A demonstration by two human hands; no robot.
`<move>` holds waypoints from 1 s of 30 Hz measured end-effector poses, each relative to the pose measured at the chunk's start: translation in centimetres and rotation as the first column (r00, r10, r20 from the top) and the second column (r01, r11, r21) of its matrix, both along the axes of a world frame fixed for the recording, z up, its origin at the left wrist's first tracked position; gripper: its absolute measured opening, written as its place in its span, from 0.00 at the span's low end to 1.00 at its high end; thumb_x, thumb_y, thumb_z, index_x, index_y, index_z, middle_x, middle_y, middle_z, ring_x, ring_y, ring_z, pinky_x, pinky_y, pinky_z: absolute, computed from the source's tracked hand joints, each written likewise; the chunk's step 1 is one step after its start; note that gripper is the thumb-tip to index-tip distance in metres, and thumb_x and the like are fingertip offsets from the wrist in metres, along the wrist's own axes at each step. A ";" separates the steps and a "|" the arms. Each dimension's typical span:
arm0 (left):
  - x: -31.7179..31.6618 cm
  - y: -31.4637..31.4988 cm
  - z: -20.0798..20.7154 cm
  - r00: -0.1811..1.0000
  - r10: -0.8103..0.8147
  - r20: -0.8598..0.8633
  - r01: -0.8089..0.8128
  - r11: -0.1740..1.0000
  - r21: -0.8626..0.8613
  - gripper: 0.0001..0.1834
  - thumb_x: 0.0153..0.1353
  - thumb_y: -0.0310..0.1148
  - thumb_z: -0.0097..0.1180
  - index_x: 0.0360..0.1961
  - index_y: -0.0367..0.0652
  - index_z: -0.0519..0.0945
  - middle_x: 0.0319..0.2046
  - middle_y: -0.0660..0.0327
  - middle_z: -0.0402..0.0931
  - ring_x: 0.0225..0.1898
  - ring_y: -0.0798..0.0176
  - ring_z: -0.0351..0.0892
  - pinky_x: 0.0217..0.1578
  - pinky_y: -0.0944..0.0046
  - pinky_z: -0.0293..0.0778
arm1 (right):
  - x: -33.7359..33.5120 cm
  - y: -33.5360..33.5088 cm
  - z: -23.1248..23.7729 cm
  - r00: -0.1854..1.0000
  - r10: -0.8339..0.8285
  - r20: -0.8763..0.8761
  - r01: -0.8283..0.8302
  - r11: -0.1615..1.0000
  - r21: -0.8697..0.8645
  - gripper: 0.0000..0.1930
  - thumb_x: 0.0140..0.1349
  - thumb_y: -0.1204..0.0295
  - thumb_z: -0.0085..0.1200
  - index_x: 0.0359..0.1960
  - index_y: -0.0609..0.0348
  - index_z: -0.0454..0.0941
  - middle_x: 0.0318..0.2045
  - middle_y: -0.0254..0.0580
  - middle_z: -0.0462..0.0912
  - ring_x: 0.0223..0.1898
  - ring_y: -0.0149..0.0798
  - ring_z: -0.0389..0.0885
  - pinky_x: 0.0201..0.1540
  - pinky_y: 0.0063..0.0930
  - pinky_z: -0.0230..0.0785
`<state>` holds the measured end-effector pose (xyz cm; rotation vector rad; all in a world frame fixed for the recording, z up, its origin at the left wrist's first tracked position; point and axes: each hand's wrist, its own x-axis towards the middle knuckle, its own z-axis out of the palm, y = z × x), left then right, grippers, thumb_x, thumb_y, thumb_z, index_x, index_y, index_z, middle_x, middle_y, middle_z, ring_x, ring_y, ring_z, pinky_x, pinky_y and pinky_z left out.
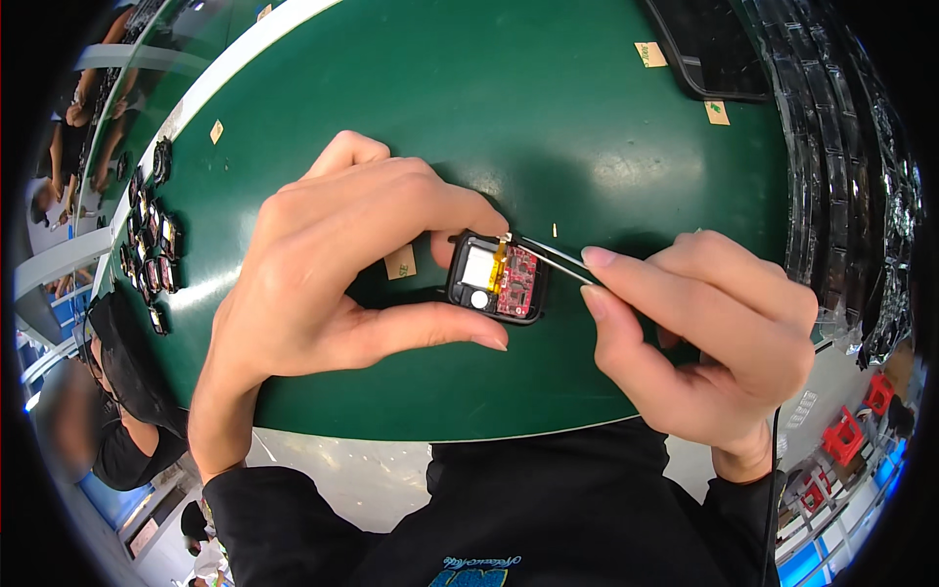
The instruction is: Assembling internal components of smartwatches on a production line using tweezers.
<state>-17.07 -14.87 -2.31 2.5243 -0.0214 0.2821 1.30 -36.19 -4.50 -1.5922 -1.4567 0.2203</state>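
Note:
Between the thumb and fingers of my left hand [342,245] is a small black device case [533,311], its inside facing up. In the case lie a red circuit board [518,279], a whitish rectangular part [478,266] beside it, and yellow tape [498,269] between the two. My right hand [709,323] pinches a pair of metal tweezers [558,261] between thumb and forefinger. The tweezers' tips reach the upper edge of the case near the board's top corner. Whether they grip any part there is too small to tell.
A tiny light-coloured piece [555,230] lies on the green table [528,117] just beyond the tweezers. Several small black devices [152,245] cluster at the left edge. At the far right are a dark tray [714,44] and stacked clear plastic trays [831,157]. Another person [127,421] sits at left.

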 end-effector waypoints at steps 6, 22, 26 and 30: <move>0.1 0.2 0.2 1.000 -0.018 -0.006 0.018 1.000 -0.001 0.40 0.37 0.56 0.87 0.46 0.37 0.91 0.33 0.64 0.89 0.25 0.68 0.69 0.38 0.63 0.64 | -0.2 0.4 -0.9 0.997 0.020 0.069 -0.028 0.992 0.122 0.17 0.47 0.89 0.73 0.42 0.69 0.94 0.24 0.36 0.82 0.17 0.29 0.74 0.19 0.23 0.59; 0.1 1.5 0.5 0.987 -0.133 -0.094 0.128 0.990 -0.053 0.38 0.45 0.58 0.83 0.45 0.35 0.91 0.37 0.58 0.92 0.36 0.58 0.88 0.45 0.59 0.67 | 0.3 0.4 0.4 0.993 0.096 -0.065 -0.100 0.993 -0.061 0.14 0.51 0.89 0.71 0.40 0.68 0.94 0.21 0.37 0.83 0.18 0.26 0.76 0.20 0.20 0.59; 0.0 1.3 0.4 0.989 -0.121 -0.090 0.114 0.990 -0.080 0.37 0.46 0.58 0.82 0.45 0.35 0.91 0.37 0.57 0.92 0.35 0.58 0.87 0.44 0.59 0.67 | 0.1 0.4 0.1 0.993 0.102 -0.060 -0.105 0.993 -0.052 0.13 0.50 0.89 0.71 0.40 0.69 0.94 0.21 0.37 0.83 0.18 0.26 0.75 0.20 0.21 0.59; 0.1 1.1 0.5 0.986 -0.153 -0.072 0.150 0.988 -0.038 0.36 0.47 0.58 0.82 0.45 0.36 0.91 0.35 0.58 0.91 0.32 0.60 0.84 0.42 0.58 0.66 | 0.0 0.3 0.0 0.994 0.102 -0.048 -0.104 0.994 -0.041 0.13 0.50 0.89 0.71 0.39 0.69 0.94 0.21 0.37 0.82 0.18 0.26 0.75 0.20 0.21 0.59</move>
